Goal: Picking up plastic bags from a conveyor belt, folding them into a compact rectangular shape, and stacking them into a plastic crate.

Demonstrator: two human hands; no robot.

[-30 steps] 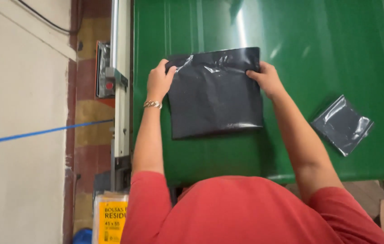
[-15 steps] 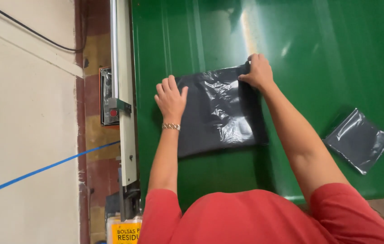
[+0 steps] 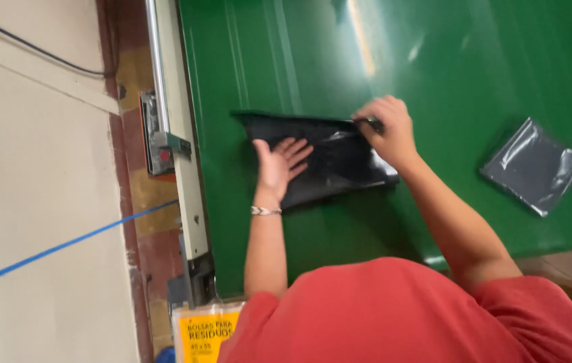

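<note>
The left hand (image 3: 279, 163) lies flat, fingers spread, on the black bag (image 3: 329, 161); the right hand (image 3: 388, 131) pinches the bag's top edge. Green desk (image 3: 461, 67) lies open around the bag.

The whole shot is motion-blurred, so edges are soft. The left hand (image 3: 280, 165) lies flat on the black bag (image 3: 329, 161) and covers the part under its palm. At the right hand (image 3: 388, 131), the pinched bag edge vanishes under the fingers, so I can't tell how it's folded there. The yellow pack (image 3: 205, 333), well below the hands, is cut off by the bottom edge.
</note>
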